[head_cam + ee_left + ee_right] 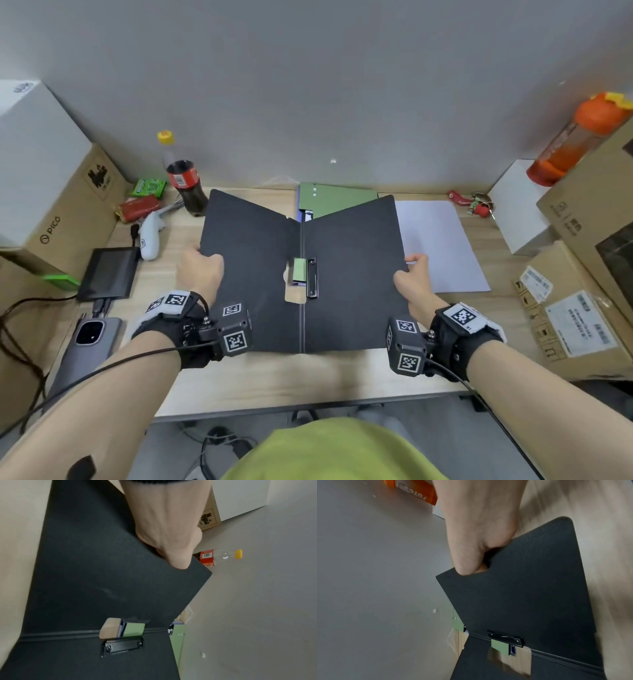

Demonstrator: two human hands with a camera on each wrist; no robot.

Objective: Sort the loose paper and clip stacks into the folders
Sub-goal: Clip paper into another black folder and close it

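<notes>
Black and matte, the folder (301, 274) is spread open mid-frame above the desk (308, 377), the left hand (202, 270) pinching its left cover edge and the right hand (411, 281) its right. This looks like the opening step. Next it likely wants laying flat so the loose paper (442, 246), right of centre, can go under the clip (312, 277).

Even, soft indoor light, moderately bright; no hard glare. Head view sharp at centre, strong wide-angle bowing at the edges. Faint shadow under the matte black open folder (301, 274) at lower centre. Both wrist views soft; pale wooden counter (599, 574) smeared by motion blur at right.
</notes>
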